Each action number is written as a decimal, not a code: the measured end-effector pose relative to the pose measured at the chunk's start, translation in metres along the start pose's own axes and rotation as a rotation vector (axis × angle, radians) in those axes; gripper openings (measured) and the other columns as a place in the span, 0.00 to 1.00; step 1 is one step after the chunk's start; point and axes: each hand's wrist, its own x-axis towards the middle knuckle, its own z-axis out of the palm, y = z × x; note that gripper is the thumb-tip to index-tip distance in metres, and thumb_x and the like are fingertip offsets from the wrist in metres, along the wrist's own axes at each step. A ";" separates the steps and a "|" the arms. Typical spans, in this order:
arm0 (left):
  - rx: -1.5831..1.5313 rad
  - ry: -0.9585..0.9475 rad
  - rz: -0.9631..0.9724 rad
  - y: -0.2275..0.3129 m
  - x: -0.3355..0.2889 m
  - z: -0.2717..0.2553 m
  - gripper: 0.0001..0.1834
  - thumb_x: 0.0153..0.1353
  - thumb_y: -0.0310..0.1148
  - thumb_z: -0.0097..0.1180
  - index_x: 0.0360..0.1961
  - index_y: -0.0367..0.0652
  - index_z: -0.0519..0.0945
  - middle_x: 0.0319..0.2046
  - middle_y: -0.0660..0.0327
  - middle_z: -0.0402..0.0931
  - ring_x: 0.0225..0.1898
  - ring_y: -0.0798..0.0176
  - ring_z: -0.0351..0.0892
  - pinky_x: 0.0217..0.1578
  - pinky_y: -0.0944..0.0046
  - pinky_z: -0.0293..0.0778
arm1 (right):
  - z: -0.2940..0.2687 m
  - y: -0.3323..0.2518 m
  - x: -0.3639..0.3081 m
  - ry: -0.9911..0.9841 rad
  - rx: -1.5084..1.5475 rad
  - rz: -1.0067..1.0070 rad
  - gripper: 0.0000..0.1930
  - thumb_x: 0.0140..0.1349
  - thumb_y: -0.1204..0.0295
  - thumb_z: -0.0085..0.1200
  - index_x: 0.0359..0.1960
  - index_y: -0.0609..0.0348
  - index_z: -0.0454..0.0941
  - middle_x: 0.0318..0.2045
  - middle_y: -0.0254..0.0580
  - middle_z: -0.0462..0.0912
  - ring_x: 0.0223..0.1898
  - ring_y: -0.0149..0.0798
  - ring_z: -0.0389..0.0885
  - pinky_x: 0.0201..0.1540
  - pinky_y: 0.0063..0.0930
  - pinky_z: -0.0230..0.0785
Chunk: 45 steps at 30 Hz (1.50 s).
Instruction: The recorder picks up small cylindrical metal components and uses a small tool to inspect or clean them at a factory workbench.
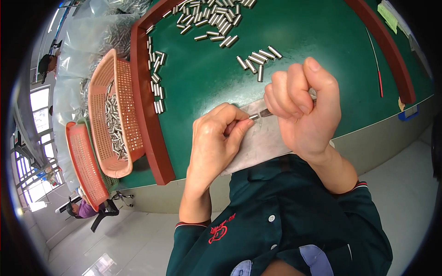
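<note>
My left hand (209, 135) pinches a small shiny metal cylinder (253, 117) between thumb and fingertips, over a pale cloth (260, 142) at the table's near edge. Closed in a fist, my right hand (306, 103) grips a hand tool with a flat dark metal tip (265, 112). That tip points left at the cylinder's end, close to it; whether they touch I cannot tell. Most of the tool is hidden in the fist. Just beyond my hands lies a small group of similar cylinders (259, 57) on the green tabletop (198, 73).
A larger pile of cylinders (216, 18) lies at the back, more along the red-brown left rail (147, 106). Outside it stand a peach basket (124, 92) of metal parts, a red basket (83, 161) and plastic bags (85, 43). A red-handled rod (380, 83) lies right. Another person (85, 209) is lower left.
</note>
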 end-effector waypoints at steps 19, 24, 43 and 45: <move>0.014 0.019 0.033 -0.002 0.000 0.000 0.06 0.43 0.22 0.59 0.20 0.37 0.73 0.15 0.59 0.66 0.14 0.62 0.65 0.16 0.65 0.60 | -0.001 0.004 0.004 -0.038 -0.010 0.050 0.22 0.62 0.63 0.27 0.07 0.49 0.50 0.05 0.27 0.51 0.11 0.24 0.42 0.15 0.22 0.38; 0.002 0.013 0.030 -0.002 0.001 0.001 0.05 0.43 0.22 0.59 0.20 0.37 0.74 0.15 0.59 0.66 0.14 0.61 0.66 0.16 0.65 0.61 | 0.000 0.006 0.002 -0.033 -0.045 0.033 0.23 0.63 0.61 0.26 0.07 0.49 0.50 0.06 0.27 0.52 0.11 0.24 0.42 0.15 0.22 0.38; -0.014 0.017 0.056 -0.001 0.003 0.003 0.06 0.44 0.21 0.59 0.19 0.35 0.73 0.14 0.58 0.67 0.14 0.61 0.66 0.16 0.65 0.61 | -0.001 0.014 0.000 -0.040 -0.168 -0.047 0.22 0.64 0.64 0.28 0.09 0.51 0.51 0.08 0.26 0.50 0.11 0.25 0.44 0.17 0.22 0.40; 0.029 0.049 0.081 -0.002 -0.002 0.005 0.05 0.44 0.21 0.59 0.20 0.36 0.74 0.15 0.58 0.67 0.15 0.61 0.66 0.16 0.65 0.62 | -0.003 0.006 -0.001 -0.030 -0.025 0.023 0.22 0.63 0.63 0.25 0.08 0.49 0.50 0.07 0.26 0.50 0.11 0.26 0.42 0.17 0.23 0.40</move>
